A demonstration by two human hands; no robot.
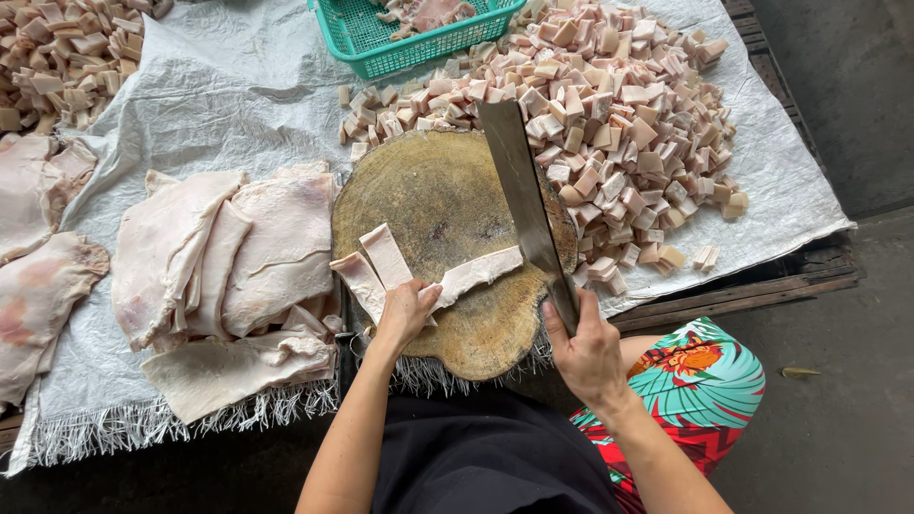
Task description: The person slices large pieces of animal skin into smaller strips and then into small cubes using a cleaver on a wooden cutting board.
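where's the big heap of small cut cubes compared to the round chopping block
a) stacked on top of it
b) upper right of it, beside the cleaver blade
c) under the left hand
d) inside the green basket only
b, the pile of cut cubes spreads over the white sheet up and to the right of the round chopping block, past the cleaver held in the right hand.
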